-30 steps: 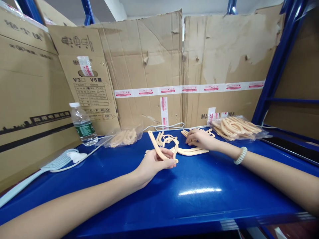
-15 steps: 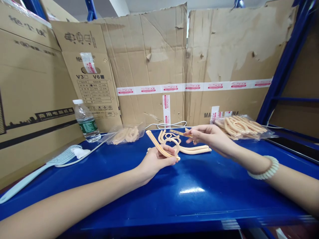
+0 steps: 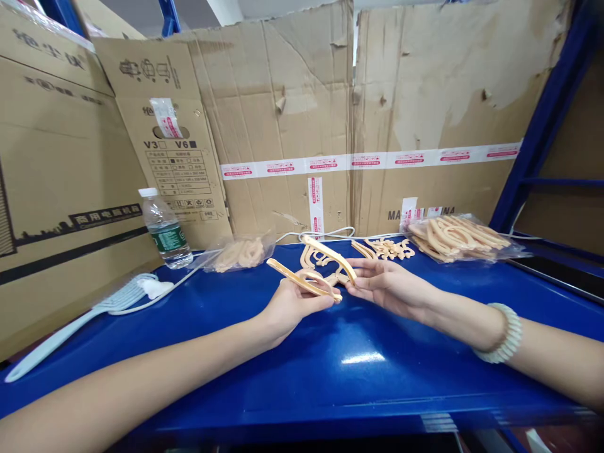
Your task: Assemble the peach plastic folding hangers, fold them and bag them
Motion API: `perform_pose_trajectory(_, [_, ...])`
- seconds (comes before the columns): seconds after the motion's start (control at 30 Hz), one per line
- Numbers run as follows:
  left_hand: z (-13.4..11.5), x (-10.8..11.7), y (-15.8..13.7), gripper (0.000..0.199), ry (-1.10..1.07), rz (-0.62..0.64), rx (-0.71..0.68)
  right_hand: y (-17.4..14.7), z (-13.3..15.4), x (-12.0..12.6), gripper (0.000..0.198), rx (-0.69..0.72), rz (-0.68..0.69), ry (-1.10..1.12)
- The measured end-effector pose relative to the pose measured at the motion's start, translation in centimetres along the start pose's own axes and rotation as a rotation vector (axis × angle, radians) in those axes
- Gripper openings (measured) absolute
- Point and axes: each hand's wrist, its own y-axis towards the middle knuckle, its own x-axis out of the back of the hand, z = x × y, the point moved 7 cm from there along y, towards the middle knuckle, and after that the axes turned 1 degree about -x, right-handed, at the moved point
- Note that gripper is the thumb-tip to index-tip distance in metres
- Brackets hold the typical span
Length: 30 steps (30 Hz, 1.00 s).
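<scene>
My left hand (image 3: 287, 313) pinches a curved beige strip (image 3: 295, 277) with a groove along it, and a beige ring-shaped piece (image 3: 317, 277) sits against it in the same grip. Close by on the right, my right hand (image 3: 394, 286) grips a second curved beige strip (image 3: 333, 255) by its lower end, raised and slanting up to the left. Behind both hands, more beige curved pieces (image 3: 309, 257) lie on the blue table (image 3: 302, 377), partly hidden by the held strips. A pile of small beige parts (image 3: 389, 248) rests farther back.
A clear bag of beige pieces (image 3: 465, 238) lies at the back right, and a smaller bag (image 3: 243, 253) at the back left. Also at left are a water bottle (image 3: 167, 233) and a pale blue brush-like tool (image 3: 85, 321). Cardboard sheets (image 3: 283, 113) wall the back; a white cable (image 3: 325, 234) runs before them.
The small flat piece has left my right hand, which now holds a curved strip and has come lower, nearer my left hand. The strip in my left hand has tilted flatter.
</scene>
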Motion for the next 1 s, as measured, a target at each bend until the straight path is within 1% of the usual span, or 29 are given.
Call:
perform_pose_trajectory(0.13, [0.0,0.1,0.0,0.037,-0.008,-0.011,-0.012,-0.2,-0.7,-0.9,0.024,-0.017,0.12,-0.04])
perform_pose_trajectory(0.2, [0.0,0.1,0.0,0.038,-0.007,-0.015,-0.01,-0.4,-0.6,-1.0,0.017,0.013,0.141,-0.086])
perform_pose_trajectory(0.27, [0.0,0.1,0.0,0.039,0.0,-0.016,-0.011,-0.5,-0.3,-0.9,0.018,0.058,0.132,-0.143])
perform_pose_trajectory(0.37, [-0.1,0.1,-0.1,0.039,0.031,-0.029,-0.009,-0.4,-0.2,-0.8,0.026,0.084,0.112,-0.227])
perform_pose_trajectory(0.47, [-0.1,0.0,-0.1,0.039,0.05,-0.029,-0.009,-0.4,-0.3,-1.2,0.033,0.099,0.135,-0.288])
perform_pose_trajectory(0.57, [-0.1,-0.2,-0.1,0.034,0.069,0.006,-0.007,-0.5,-0.3,-1.7,0.038,0.125,0.168,-0.343])
perform_pose_trajectory(0.63, [-0.1,-0.4,-0.2,0.029,0.091,0.027,-0.004,-0.6,-0.1,-1.9,0.038,0.15,0.178,-0.384])
perform_pose_trajectory(0.73, [-0.2,-0.4,-0.3,0.025,0.115,0.026,0.002,-0.7,0.1,-2.1,0.033,0.2,0.205,-0.435])
perform_pose_trajectory(0.83, [-0.2,-0.3,-0.4,0.025,0.123,0.002,0.006,-0.7,0.2,-2.1,0.03,0.248,0.22,-0.465])
perform_pose_trajectory(1.0, [-0.1,0.0,-0.4,0.026,0.11,-0.02,-0.013,-0.7,0.1,-2.3,0.029,0.281,0.199,-0.503])
